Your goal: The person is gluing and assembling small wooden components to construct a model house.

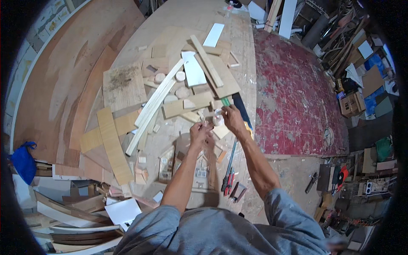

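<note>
My left hand [198,134] is closed in a pinch over the worktable, with a small pale piece [203,122] at its fingertips, too small to name. Just to its right, my right hand [232,118] is bent downward, fingers closed round a small whitish thing [219,111] that I cannot make out. Under those fingers stands a small round white container [218,120]. Below my forearms sits a small wooden model house [201,172] with window frames, partly hidden by my left arm.
Wood strips [155,104], flat boards [124,85] and white panels [194,70] lie heaped beyond my hands. Red-handled pliers [229,182] and a long dark tool [232,155] lie near me on the right. A worn red surface [293,97] adjoins the table.
</note>
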### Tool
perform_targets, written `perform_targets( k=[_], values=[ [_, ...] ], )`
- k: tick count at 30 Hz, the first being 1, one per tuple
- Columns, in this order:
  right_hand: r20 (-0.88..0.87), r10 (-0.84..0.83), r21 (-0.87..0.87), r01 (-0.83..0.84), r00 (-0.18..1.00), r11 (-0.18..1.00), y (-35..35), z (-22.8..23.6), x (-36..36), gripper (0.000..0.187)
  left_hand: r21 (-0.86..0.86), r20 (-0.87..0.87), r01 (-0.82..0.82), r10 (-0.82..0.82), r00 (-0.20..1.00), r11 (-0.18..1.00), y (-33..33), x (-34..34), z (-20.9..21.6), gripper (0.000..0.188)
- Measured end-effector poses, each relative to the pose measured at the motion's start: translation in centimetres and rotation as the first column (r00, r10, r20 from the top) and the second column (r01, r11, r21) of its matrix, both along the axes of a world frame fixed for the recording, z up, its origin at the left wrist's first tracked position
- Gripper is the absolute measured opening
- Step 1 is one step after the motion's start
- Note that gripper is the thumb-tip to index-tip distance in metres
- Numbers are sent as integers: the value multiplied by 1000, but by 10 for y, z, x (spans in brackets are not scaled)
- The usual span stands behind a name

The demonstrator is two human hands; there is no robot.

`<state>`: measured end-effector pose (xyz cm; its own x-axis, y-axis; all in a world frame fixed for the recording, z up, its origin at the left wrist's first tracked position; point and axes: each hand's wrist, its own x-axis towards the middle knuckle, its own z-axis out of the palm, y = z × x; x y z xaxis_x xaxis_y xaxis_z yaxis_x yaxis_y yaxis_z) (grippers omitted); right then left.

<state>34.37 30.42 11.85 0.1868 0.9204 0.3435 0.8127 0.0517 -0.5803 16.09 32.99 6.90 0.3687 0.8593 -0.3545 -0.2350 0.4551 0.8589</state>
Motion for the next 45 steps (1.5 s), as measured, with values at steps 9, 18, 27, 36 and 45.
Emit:
perform_targets(
  k=[9,18,27,36,45],
  values=[
    [-280,-313,-11,323,908,946,-32,32,14,18,-22,-56,-21,20,998,1000,24,42,-24,17],
    [-918,-354,-259,402,181,878,-65,-62,9,21,-70,-144,-60,50,988,996,19,30,-17,14],
    [-958,-288,-260,478,-15,839,-58,-93,-14,22,-88,-145,-91,78,986,992,7,-12,-21,8],
    [-848,-466,-349,394,254,850,-54,-92,-17,35,-44,-185,-118,109,977,992,-3,-34,-22,13],
    [184,-119,-84,136,976,987,-19,-29,-16,49,-354,281,22,84,956,935,0,-43,17,10]
  ],
)
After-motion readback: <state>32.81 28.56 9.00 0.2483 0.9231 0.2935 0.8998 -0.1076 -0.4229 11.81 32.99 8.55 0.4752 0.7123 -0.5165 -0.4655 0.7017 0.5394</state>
